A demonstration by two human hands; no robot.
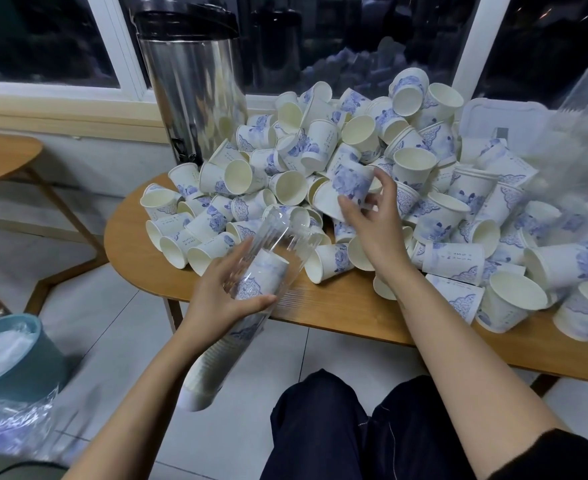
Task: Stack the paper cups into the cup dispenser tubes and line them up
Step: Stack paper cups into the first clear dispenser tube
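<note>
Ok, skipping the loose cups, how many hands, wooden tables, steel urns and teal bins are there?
Hands: 2, left hand and right hand
Wooden tables: 2, cup table and side table
Steel urn: 1
Teal bin: 1
Total: 6

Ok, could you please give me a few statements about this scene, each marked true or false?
1. The left hand holds the clear tube, which already has cups inside. True.
2. The right hand lies flat and empty. False: it grips a paper cup at the heap.
3. The loose cups stand in tidy upright rows. False: they lie in a jumbled heap, tipped every way.
4. A steel urn stands behind the heap, by the window. True.
5. The teal bin stands on the wooden table. False: it is on the floor, to the person's left.
</note>
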